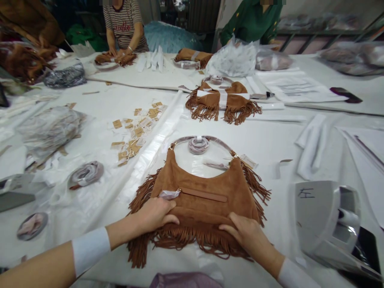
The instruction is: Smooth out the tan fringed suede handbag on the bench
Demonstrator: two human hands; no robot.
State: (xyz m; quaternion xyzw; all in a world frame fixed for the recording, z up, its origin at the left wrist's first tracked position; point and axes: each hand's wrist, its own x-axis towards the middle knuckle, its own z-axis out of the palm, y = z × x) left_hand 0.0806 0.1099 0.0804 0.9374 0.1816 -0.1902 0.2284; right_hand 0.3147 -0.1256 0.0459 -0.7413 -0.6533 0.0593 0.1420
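A brown suede handbag [207,182] with long fringe down its sides and along its bottom lies flat in front of me, its strap side away from me. My left hand [157,214] grips its lower left part, thumb across the suede just above the fringe. At the lower right, my right hand [250,234] holds the bag the same way; the undersides of both grips are hidden. The zip on the front has a wrapped pull [169,194] at its left end. Inside the loop of the wrapped shoulder strap sits a coiled, wrapped strap [198,145].
Another fringed bag [223,100] with a paper band lies beyond mine. Loose tags [138,132] are scattered to the left, near a coiled strap [87,174]. A grey-white tape dispenser [325,218] stands at right. Several people work across the white table [99,104].
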